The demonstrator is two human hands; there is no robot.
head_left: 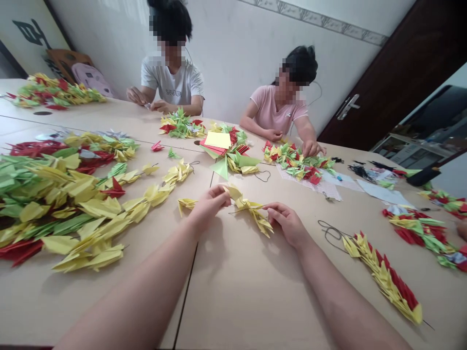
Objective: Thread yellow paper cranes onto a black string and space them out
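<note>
Fingertips (223,190) of the left hand (209,204) are pinched shut on the upper end of a short string of folded yellow paper pieces (251,210), while the fingers of the right hand (288,223) are curled closed around its lower end. The string is held just above the table (241,291), spanning the gap between the two hands. Its long axis runs on a diagonal — from the upper left at the left hand down to the lower right at the right hand — so each hand is met by one end and neither is nearer to the whole. A thin dark thread appears to run through it, though this is too fine to be made out with certainty.

On the pale table, a large heap of yellow, green and red strings (62,204) is spread to the left; a finished yellow-and-red string (383,274) lies to the right, well apart. A small loose yellow piece (186,204) lies just beside the left hand. Across the table, two seated people (171,82) are occupied with their own piles — a white wall and a dark door (394,73) are seen behind them.
</note>
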